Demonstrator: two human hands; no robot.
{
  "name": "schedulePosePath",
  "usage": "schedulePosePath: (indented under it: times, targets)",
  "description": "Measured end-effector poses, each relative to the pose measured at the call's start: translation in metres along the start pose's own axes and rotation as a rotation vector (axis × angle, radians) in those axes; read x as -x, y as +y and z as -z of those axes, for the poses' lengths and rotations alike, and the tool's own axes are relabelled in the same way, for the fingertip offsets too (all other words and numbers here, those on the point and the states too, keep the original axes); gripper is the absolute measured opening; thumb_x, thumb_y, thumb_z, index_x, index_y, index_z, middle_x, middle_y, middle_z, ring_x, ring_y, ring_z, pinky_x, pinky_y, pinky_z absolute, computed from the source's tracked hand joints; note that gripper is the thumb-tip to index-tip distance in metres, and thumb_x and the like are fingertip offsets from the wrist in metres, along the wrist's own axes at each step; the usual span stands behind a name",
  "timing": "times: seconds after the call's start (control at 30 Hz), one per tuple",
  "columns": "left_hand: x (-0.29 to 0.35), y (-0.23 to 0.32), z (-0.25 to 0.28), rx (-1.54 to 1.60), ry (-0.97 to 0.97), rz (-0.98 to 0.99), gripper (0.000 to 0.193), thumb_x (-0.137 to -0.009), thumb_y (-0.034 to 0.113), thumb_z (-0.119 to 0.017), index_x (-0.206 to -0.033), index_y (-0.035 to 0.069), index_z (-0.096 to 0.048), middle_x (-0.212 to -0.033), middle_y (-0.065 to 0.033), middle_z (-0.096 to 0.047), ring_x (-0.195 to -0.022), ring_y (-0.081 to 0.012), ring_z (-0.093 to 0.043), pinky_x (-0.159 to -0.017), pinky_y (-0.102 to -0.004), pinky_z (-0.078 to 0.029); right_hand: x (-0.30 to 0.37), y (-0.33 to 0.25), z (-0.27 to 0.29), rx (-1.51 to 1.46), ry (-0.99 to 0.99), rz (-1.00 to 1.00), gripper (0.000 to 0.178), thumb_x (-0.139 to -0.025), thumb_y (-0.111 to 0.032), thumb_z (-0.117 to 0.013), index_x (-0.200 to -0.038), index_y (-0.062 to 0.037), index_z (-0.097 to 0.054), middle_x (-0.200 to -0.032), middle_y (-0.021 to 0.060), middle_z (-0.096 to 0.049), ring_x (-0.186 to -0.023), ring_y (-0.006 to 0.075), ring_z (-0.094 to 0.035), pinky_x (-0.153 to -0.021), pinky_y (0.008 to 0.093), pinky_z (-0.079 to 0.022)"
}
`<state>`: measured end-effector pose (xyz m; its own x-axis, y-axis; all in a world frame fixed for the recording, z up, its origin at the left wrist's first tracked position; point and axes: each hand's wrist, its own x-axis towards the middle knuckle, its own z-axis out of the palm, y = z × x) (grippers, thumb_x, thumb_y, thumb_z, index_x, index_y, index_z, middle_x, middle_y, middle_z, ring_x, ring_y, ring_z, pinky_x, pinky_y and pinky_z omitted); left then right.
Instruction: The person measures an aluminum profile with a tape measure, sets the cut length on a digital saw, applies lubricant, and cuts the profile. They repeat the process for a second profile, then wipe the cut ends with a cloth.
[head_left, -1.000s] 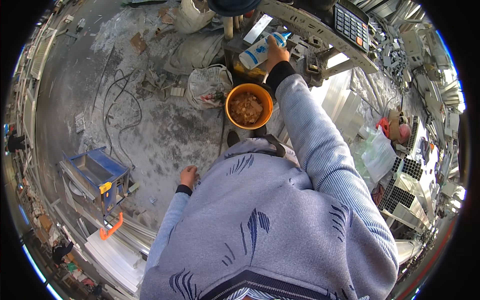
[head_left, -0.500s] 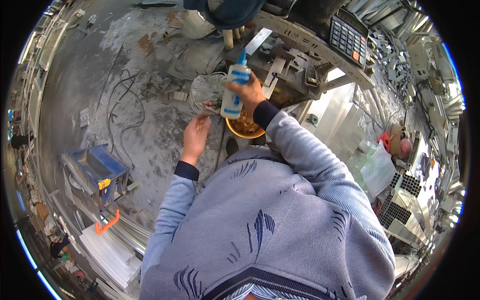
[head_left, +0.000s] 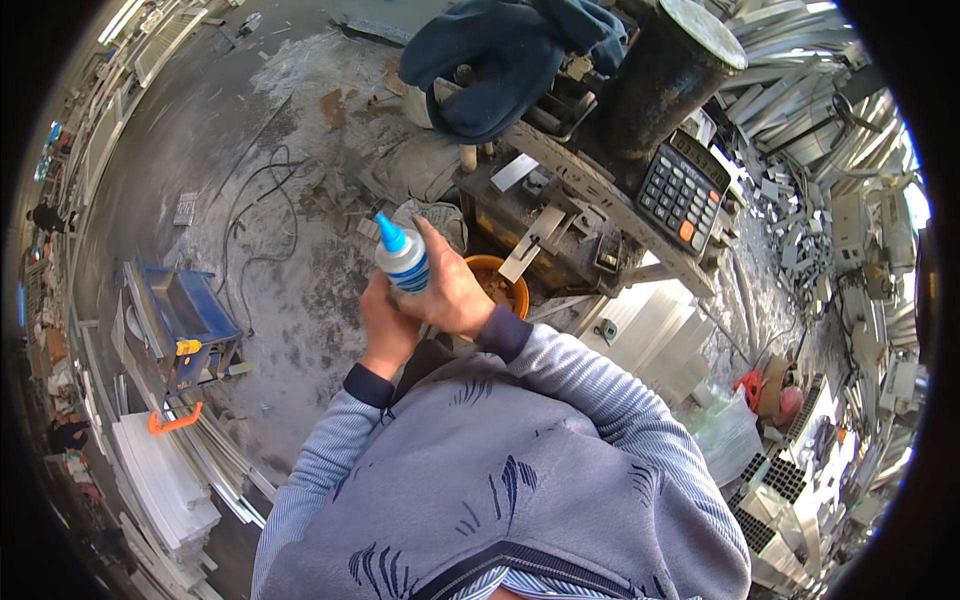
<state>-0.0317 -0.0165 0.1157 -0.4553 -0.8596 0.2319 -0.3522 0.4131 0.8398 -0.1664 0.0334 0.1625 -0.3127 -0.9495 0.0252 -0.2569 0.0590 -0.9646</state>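
The bottle [head_left: 403, 262] has come from the upper bench to frame centre; right hand [head_left: 455, 293] grips it, and left hand [head_left: 383, 325], risen, now clasps its base above the orange bowl [head_left: 503, 282].

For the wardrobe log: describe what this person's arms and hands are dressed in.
Both arms wear a grey-blue knitted sweater with fine ribbing and dark navy cuffs; its body carries dark brush-stroke marks. The left hand and right hand are bare: no gloves, and no rings or watch can be made out on the fingers or wrists.
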Motion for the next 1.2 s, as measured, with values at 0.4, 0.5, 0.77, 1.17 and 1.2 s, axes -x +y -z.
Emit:
schedulePosePath:
  times: [0.4, 0.5, 0.77, 1.17, 1.2]
  targets:
    - [-0.117, -0.078, 0.069, -0.039, 0.106, 0.085, 0.037, -0.083, 0.025, -0.080, -0.107, 0.001, -0.066, -0.097, -0.0124, -0.075, -0.090, -0.0254, -0.073, -0.082, -0.0388, -0.054, -0.052, -0.156, 0.257, 1.147, 0.982, 0.693, 0.049, -0.076, -0.016, -0.077, -0.124, -0.0081, -0.069, -0.118, 0.0138, -0.070, -0.111, 0.0292, -0.065, -0.099, 0.0403, -0.049]
    - [-0.175, -0.103, 0.066, -0.061, 0.088, 0.029, 0.040, -0.082, 0.028, -0.080, -0.109, 0.002, -0.066, -0.100, -0.0139, -0.075, -0.093, -0.0293, -0.073, -0.083, -0.0410, -0.054, -0.074, -0.156, 0.268, 1.014, 0.878, 0.239, 0.048, -0.085, -0.024, -0.074, -0.131, -0.0100, -0.067, -0.124, 0.0161, -0.070, -0.118, 0.0267, -0.066, -0.101, 0.0393, -0.049]
    - [-0.343, -0.172, -0.010, 0.009, -0.020, -0.013, 0.043, -0.079, 0.027, -0.082, -0.113, 0.007, -0.066, -0.104, -0.0152, -0.074, -0.098, -0.0331, -0.072, -0.086, -0.0426, -0.055, -0.062, -0.156, 0.281, 1.101, 0.737, -0.007, 0.044, -0.096, -0.021, -0.058, -0.133, 0.0032, -0.061, -0.130, 0.0164, -0.065, -0.125, 0.0268, -0.058, -0.111, 0.0393, -0.039]
    - [-0.530, -0.138, -0.258, 0.238, -0.286, -0.402, 0.041, -0.077, 0.026, -0.082, -0.110, 0.007, -0.065, -0.101, -0.0161, -0.071, -0.097, -0.0370, -0.068, -0.085, -0.0454, -0.053, -0.054, -0.179, 0.261, 1.283, 0.664, -0.256, 0.070, -0.100, -0.053, -0.044, -0.136, 0.0060, -0.050, -0.140, 0.0254, -0.050, -0.133, 0.0390, -0.047, -0.113, 0.0521, -0.033]
    - [-0.538, -0.130, -0.277, 0.240, -0.336, -0.413, 0.042, -0.077, 0.026, -0.082, -0.111, 0.007, -0.065, -0.102, -0.0162, -0.072, -0.099, -0.0367, -0.069, -0.086, -0.0449, -0.054, -0.055, -0.181, 0.259, 1.264, 0.654, -0.278, 0.070, -0.099, -0.053, -0.044, -0.137, 0.0055, -0.049, -0.141, 0.0258, -0.049, -0.134, 0.0389, -0.046, -0.113, 0.0519, -0.033]
